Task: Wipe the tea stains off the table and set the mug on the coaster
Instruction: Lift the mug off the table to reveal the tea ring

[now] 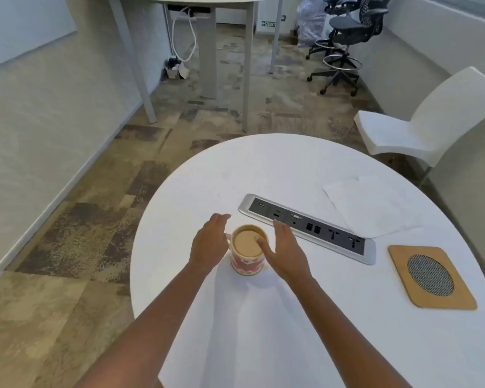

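A full mug (248,249) stands on the table (291,317), well apart from the coaster (431,277), between an open left hand (209,245) and open right hand (284,249), ungripped; tissue (371,205) lies unused, so both steps seem left.

table (291,317) top smooth matt white; mug (247,263) glossy ceramic; coaster (403,281) matt wood with woven mesh centre; socket strip (371,252) brushed metal rim; paper sheet (373,205) white, matt.

A silver socket strip (308,228) is set into the tabletop, a white chair (429,121) beside, perhaps plastic.
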### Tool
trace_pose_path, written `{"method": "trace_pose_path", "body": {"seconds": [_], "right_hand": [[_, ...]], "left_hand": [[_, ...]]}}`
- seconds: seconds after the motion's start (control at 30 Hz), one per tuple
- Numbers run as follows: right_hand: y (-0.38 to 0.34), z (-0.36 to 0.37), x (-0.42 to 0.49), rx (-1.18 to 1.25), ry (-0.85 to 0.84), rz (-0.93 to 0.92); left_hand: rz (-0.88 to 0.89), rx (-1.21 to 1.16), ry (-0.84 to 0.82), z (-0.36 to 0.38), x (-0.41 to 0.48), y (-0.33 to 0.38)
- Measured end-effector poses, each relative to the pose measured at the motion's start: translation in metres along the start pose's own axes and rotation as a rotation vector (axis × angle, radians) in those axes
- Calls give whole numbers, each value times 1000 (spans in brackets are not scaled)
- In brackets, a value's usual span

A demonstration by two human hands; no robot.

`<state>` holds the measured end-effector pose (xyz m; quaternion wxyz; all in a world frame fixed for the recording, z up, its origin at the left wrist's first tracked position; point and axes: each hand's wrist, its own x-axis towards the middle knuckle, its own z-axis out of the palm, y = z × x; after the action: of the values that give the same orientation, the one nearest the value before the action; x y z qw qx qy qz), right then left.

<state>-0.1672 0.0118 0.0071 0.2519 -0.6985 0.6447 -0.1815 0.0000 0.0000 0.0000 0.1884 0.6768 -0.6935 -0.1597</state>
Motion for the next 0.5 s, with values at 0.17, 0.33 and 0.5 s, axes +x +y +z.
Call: {"method": "trace_pose_path", "body": {"seconds": [0.17,0.33,0.5], "right_hand": [[-26,9,15,-98,-173,21],[-40,17,20,-247,-253,33],[-47,23,23,-365,-237,81]], "left_hand": [[-13,-96,-191,1,7,-25],[95,-150,-237,1,14,-40],[143,-179,-323,-1,23,-49]]}}
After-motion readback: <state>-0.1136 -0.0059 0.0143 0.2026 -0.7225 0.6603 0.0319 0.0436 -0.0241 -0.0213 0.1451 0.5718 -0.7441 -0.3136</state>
